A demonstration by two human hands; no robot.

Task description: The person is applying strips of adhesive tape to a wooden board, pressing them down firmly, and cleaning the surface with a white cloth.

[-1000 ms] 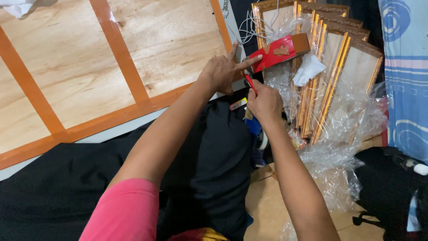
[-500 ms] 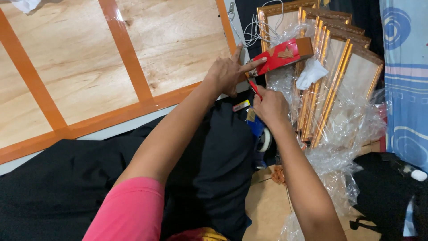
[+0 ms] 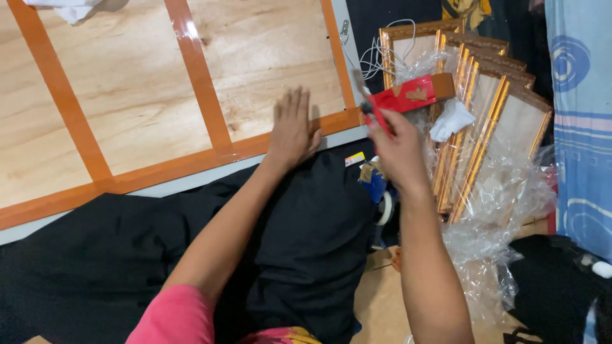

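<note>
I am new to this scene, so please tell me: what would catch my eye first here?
The plywood board crossed by orange tape strips fills the upper left, with the left hand flat on its lower edge. To the right, the right hand holds a red tool in front of a stack of gold picture frames in clear plastic wrap.

A plywood board [image 3: 127, 95] crossed by orange tape strips [image 3: 191, 64] fills the view from nine to twelve o'clock. The left hand [image 3: 292, 130] lies flat on its lower edge. A white rag [image 3: 67, 7] rests at eleven. Black cloth [image 3: 95, 255] spreads below, toward seven.
</note>
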